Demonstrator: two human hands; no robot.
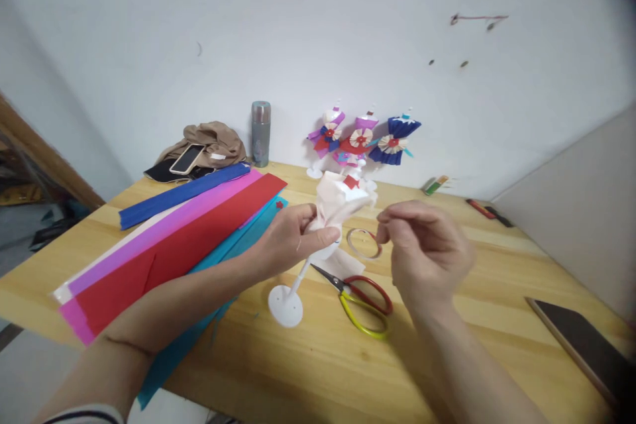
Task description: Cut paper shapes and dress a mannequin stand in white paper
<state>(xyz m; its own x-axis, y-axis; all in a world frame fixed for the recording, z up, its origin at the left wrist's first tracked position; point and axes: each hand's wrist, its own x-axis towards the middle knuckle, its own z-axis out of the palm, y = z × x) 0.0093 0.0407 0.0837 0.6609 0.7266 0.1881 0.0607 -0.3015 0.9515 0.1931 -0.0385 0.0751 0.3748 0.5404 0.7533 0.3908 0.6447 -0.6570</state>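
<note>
My left hand [291,238] is closed around a small white doll figure [338,202] wrapped in pale pink paper, with a red patch on top. The figure's white stem ends in a round base [285,306] that hangs just over the wooden table [497,278]. My right hand [427,252] is beside it, fingertips pinched together near the figure; what they pinch is too small to make out. A roll of clear tape [364,243] lies on the table between my hands. Scissors [362,298] with red and yellow handles lie just below.
Long sheets of blue, pink, red and teal paper [169,245] lie at the left. Three finished paper dolls [362,139] stand at the back by the wall, with a grey flask [260,134], a phone [187,158] on tan cloth, and a dark tablet [586,344] at the right edge.
</note>
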